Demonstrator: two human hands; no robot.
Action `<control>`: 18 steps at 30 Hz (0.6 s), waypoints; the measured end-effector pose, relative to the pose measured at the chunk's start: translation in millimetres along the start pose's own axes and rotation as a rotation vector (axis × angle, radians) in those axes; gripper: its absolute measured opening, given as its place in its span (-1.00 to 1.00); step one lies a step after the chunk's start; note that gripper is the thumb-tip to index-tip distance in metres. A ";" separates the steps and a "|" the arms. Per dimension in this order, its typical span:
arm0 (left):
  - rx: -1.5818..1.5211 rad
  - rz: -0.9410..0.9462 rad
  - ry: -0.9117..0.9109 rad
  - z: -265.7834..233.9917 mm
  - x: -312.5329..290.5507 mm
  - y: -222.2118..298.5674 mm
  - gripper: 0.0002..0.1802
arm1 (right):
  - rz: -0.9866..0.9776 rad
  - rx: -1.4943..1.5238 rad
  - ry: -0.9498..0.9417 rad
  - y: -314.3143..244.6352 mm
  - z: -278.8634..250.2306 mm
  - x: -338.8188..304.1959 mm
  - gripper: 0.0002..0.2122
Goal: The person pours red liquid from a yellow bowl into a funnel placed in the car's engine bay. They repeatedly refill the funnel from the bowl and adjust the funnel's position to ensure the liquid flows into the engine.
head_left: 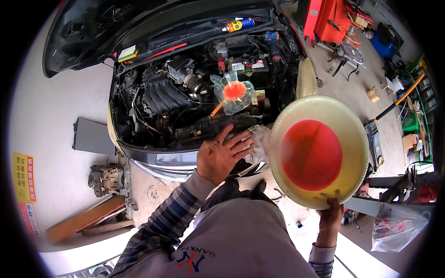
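My right hand (330,215) grips the near rim of a wide cream-coloured basin (356,155), thumb over the edge. Bright red liquid (311,155) covers the basin's bottom. The basin hangs in the air to the right of the car's front. My left hand (221,155) is held palm up with fingers spread, holding nothing, near the front edge of the engine bay (167,95). Just beyond its fingertips lies a crumpled whitish cloth or bag (258,146). Farther in, an orange funnel-like cup (234,91) with a handle holds red liquid, with clear plastic film (236,109) around it.
A spray can (240,25), a cordless power tool (274,48) and a pleated air filter (127,53) lie around the bay's far edge, near the battery (250,69). The hood (88,32) is raised. A clear bag (398,229) hangs at right; wooden boards (88,220) lie left.
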State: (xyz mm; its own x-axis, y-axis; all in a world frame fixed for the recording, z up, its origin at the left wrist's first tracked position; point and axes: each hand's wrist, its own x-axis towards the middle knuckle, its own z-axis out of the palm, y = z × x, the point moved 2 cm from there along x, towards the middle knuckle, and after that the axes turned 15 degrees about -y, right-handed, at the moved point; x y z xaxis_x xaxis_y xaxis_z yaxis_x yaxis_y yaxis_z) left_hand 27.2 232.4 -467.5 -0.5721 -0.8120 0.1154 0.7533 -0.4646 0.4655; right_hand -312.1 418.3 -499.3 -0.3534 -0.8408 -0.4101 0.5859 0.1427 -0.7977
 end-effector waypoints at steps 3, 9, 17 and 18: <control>0.011 0.036 -0.052 23.0 4.2 8.6 -0.28 | -0.029 0.099 -0.027 3.6 -12.0 5.0 -0.54; 0.258 -0.111 -0.014 11.2 -5.2 15.9 -0.41 | 0.027 0.232 0.041 20.6 -29.2 -0.3 -0.55; 1.689 -0.763 -0.231 -64.9 -50.3 -19.9 -0.31 | -0.080 0.225 0.218 50.7 -4.2 -48.9 -0.53; 1.670 -0.778 -0.240 -72.2 -55.6 -19.3 -0.31 | -0.087 0.222 0.235 54.9 -5.6 -56.4 -0.54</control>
State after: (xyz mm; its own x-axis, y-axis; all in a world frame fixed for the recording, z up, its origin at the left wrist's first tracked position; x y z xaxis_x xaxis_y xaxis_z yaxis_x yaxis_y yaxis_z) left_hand 67.9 261.0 -546.3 -0.7295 -0.4829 -0.4843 -0.6438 0.2459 0.7246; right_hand -264.0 476.5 -522.4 -0.5526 -0.6974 -0.4563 0.6818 -0.0634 -0.7288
